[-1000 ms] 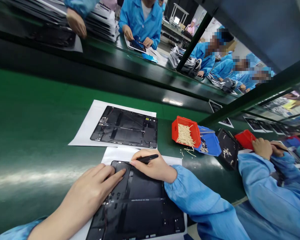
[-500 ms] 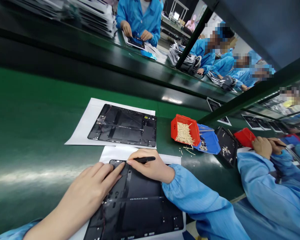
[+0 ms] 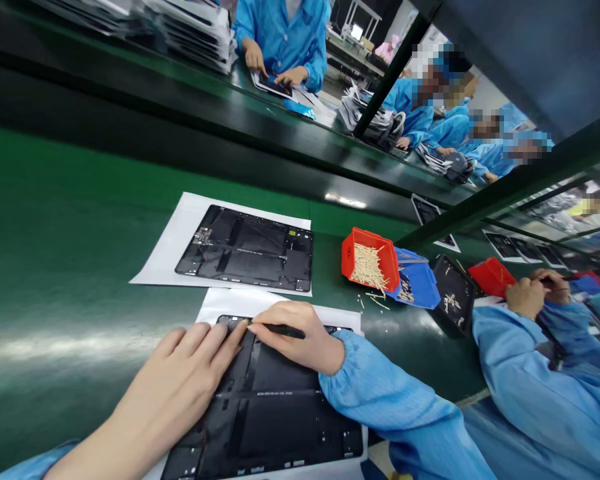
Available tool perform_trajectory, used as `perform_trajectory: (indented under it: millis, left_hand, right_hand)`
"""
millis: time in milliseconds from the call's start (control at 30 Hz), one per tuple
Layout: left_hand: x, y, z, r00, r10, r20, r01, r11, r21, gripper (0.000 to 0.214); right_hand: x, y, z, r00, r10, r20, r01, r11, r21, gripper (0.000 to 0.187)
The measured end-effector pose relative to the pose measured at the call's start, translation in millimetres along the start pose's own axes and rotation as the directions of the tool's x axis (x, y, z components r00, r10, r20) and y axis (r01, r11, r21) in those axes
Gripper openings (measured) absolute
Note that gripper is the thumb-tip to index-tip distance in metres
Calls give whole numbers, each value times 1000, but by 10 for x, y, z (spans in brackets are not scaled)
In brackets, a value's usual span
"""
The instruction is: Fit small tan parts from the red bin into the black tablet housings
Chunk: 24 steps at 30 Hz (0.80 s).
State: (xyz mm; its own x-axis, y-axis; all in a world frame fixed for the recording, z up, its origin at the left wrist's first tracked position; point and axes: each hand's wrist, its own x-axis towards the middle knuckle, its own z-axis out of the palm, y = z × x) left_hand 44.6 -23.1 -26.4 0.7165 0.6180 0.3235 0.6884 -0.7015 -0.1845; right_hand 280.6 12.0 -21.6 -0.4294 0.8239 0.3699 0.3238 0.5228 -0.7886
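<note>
Both my hands were on the black tablet back panel [image 3: 265, 413], which lay on a white paper sheet [image 3: 230, 302] on the green desk [image 3: 55, 220]. My left hand [image 3: 175, 393] spread its fingers [image 3: 205, 341] open along the top edge; my right hand [image 3: 300, 340] clenched black tweezers [image 3: 285, 331] against it.

A second black tablet back panel [image 3: 244, 249] lies on white paper [image 3: 155, 275] on the green bench mat [image 3: 55, 233]. Just beside it sits a red plastic bin [image 3: 353, 250] of pale wooden sticks [image 3: 367, 267] (a few spilled onto the mat), touching a blue tray [image 3: 420, 287].
</note>
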Motion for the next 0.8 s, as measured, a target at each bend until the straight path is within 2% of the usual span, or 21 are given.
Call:
perform_trajectory:
  millis: [100, 300, 533, 800]
  left_hand:
    - [18, 7, -38, 999, -17, 44, 16, 1000, 6, 56]
    - [-28, -43, 24, 998, -42, 52, 47, 996, -80, 56]
    - [-98, -77, 153, 995, 50, -83, -63, 984, -165, 54]
    - [-129, -107, 178, 991, 102, -82, -119, 966, -230, 51]
  right_hand:
    - [-15, 30, 36, 998, 16, -58, -18, 999, -38, 25]
    - [-25, 23, -29, 948, 226, -226, -240, 970, -37, 30]
    - [-57, -7, -129, 936, 288, -203, -287, 957, 35, 25]
    - [-61, 10, -104, 947, 268, -175, -260, 963, 70, 21]
